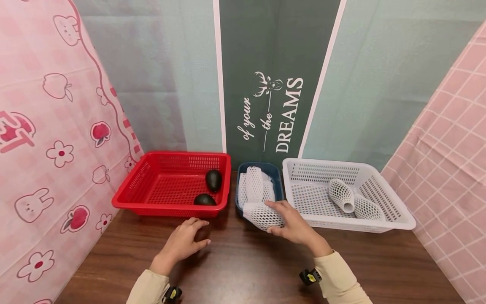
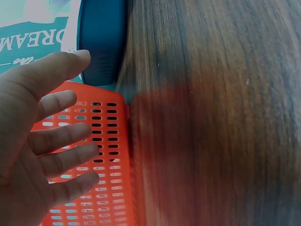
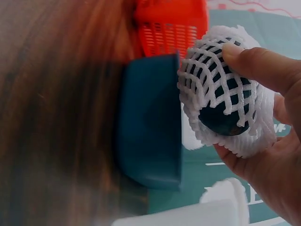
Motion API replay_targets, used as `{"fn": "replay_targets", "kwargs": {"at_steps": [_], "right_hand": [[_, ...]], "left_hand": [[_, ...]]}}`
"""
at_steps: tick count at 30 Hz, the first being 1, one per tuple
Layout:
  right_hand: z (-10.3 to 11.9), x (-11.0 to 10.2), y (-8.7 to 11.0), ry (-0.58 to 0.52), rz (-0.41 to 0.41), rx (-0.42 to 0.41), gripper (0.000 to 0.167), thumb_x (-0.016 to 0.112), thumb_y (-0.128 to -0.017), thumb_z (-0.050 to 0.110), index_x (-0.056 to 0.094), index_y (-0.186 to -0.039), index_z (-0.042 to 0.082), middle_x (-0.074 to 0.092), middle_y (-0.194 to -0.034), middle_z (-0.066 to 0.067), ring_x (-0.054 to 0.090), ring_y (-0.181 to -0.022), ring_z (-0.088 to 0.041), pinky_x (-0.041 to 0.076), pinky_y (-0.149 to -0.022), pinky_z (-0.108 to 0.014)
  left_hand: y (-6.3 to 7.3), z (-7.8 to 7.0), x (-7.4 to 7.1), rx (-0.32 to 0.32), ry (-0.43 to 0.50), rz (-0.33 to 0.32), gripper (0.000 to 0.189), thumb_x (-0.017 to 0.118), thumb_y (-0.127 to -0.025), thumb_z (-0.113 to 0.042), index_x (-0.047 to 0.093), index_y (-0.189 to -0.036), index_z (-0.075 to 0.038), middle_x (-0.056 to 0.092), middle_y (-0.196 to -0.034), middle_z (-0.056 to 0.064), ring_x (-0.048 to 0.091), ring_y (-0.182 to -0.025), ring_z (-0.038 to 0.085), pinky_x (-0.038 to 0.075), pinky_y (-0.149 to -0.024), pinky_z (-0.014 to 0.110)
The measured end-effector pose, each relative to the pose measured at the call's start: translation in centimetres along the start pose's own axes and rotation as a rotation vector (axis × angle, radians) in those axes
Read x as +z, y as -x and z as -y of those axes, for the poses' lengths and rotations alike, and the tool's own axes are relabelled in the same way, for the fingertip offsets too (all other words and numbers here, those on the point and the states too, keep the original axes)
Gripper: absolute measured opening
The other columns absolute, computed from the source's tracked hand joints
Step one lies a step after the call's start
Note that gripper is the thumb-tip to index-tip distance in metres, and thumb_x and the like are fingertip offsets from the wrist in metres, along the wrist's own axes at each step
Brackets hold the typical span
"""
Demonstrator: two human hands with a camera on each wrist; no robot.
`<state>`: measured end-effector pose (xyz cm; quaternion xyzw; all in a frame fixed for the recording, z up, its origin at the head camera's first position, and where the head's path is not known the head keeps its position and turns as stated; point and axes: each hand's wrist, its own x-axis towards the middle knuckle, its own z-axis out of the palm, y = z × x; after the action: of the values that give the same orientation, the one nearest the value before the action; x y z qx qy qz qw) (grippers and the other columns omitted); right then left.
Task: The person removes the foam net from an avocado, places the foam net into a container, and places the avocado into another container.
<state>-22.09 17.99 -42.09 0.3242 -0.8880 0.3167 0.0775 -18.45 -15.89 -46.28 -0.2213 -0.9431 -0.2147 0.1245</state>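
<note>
My right hand (image 1: 290, 223) holds an avocado in a white foam net (image 1: 263, 216) over the front rim of a small blue bin (image 1: 279, 177). In the right wrist view, the dark skin of the avocado (image 3: 223, 120) shows through the mesh, with the thumb pressed on the net. More white foam nets (image 1: 254, 183) lie in the bin. My left hand (image 1: 182, 241), fingers spread and nothing in them, hovers over the table in front of a red basket (image 1: 152, 205). Two bare dark avocados (image 1: 213, 180) lie in that basket on its right side.
Right of the bin stands a white basket (image 1: 303, 166) with two pieces in foam nets (image 1: 368, 209). All three containers line up at the back of the wooden table (image 1: 243, 270), against a printed cloth (image 1: 182, 84). Pink patterned cloths (image 1: 448, 169) flank both sides.
</note>
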Motion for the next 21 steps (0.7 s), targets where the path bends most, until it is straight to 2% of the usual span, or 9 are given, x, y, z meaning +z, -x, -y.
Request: {"fn": "replay_targets", "kwargs": {"at_steps": [5,10,14,21], "right_hand": [[-0.3,1.2,0.1,0.005,0.025,-0.030,0.071,0.082,-0.069,0.018,0.051,-0.130,0.005,0.055,-0.113,-0.008,0.053,-0.102,-0.023,0.043,-0.087,-0.044],[-0.4,2.0,0.3,-0.011,0.004,-0.023,0.071,0.085,-0.064,0.016,0.053,-0.127,0.004,0.057,-0.113,-0.006,0.055,-0.100,-0.020,0.044,-0.084,-0.041],[-0.4,2.7,0.5,-0.027,0.016,-0.010,0.067,0.085,-0.064,0.014,0.055,-0.122,0.005,0.057,-0.114,-0.005,0.055,-0.096,-0.018,0.045,-0.081,-0.038],[-1.1,4.2,0.6,-0.036,0.014,-0.042,0.061,0.085,-0.064,0.013,0.057,-0.118,0.005,0.059,-0.114,-0.006,0.055,-0.100,-0.019,0.044,-0.084,-0.037]], "left_hand": [[0.2,0.1,0.1,-0.003,0.003,0.002,0.045,0.080,-0.069,-0.027,0.066,-0.107,-0.007,0.060,-0.098,0.005,0.059,-0.091,0.024,0.048,-0.075,0.042],[0.5,0.5,0.1,-0.022,0.001,0.020,0.044,0.081,-0.070,-0.026,0.066,-0.107,-0.007,0.059,-0.098,0.005,0.058,-0.091,0.023,0.049,-0.075,0.041],[0.9,0.9,0.0,-0.043,-0.004,0.026,0.044,0.081,-0.069,-0.026,0.066,-0.107,-0.007,0.059,-0.099,0.004,0.059,-0.091,0.023,0.049,-0.076,0.041],[1.4,1.5,0.0,-0.059,-0.012,0.023,0.045,0.081,-0.069,-0.026,0.066,-0.107,-0.008,0.059,-0.098,0.004,0.059,-0.092,0.024,0.049,-0.076,0.042]]}}
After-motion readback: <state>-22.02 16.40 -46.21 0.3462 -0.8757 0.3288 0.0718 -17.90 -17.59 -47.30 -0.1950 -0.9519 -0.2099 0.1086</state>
